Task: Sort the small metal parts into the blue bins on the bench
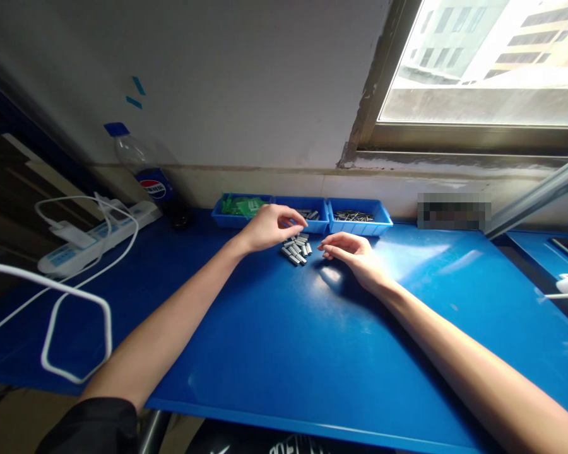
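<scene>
My left hand [272, 227] hangs over the back of a small pile of short grey cylindrical pieces [296, 250] on the blue table. Its thumb and index finger curve toward each other with a gap between them, and I see nothing held there. Just right of the pile is my right hand [353, 252], its fingers curled and the thumb and fingertips close together. Whatever may be between those tips is too small to make out. Behind the hands, a blue bin [322, 208] contains more grey pieces and is partly covered by my left hand.
Another blue bin [387, 221] holds thin metal pins; the left bin [218, 219] has green plastic pieces. A cola bottle [154, 183], a power strip [57, 260] and a looping white cable [108, 315] are on the left. The wall and window stand behind the blue table [284, 353].
</scene>
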### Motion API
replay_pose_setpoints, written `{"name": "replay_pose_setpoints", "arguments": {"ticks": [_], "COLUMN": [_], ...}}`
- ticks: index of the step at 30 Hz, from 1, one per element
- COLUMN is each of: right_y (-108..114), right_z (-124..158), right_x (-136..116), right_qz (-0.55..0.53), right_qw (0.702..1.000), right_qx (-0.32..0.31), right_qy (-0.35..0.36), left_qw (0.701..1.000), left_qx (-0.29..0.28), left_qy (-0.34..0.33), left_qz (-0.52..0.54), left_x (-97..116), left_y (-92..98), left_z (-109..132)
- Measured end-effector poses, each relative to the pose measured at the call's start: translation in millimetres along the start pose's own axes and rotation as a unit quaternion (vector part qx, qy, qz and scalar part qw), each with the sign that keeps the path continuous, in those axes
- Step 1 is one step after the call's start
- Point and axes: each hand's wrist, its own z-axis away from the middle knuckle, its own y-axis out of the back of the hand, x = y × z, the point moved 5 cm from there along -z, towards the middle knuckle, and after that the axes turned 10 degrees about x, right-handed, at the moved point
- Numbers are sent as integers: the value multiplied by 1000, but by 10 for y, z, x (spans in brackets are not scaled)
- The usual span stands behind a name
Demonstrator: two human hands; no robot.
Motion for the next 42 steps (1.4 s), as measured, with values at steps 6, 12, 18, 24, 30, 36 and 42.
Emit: {"name": "replay_pose_setpoints", "arguments": {"ticks": [6, 12, 18, 24, 30, 36, 42], "right_y": [19, 24, 17, 7, 6, 14, 9], "right_z": [-16, -24, -30, -24, -19, -31, -29], "right_x": [33, 45, 33, 7, 8, 42, 40], "right_qz": [21, 20, 17, 15, 9, 9, 0], "right_qw": [1000, 1000, 1000, 1000, 1000, 1000, 1000], "right_qx": [0, 2, -1, 0, -3, -7, -9], "right_qy": [6, 5, 8, 5, 3, -1, -5], "left_qw": [956, 947, 916, 945, 997, 992, 985], "left_qx": [-227, -199, -218, -154, -42, -78, -73], "left_qy": [-30, -39, -47, -81, -41, 57, 87], "left_qz": [-186, -250, -334, -276, -57, 87, 132], "left_x": [22, -105, -86, 147, 271, 104, -1], "left_y": [-66, -71, -37, 0, -24, -122, -92], "left_z": [119, 94, 136, 105, 76, 66, 45]}}
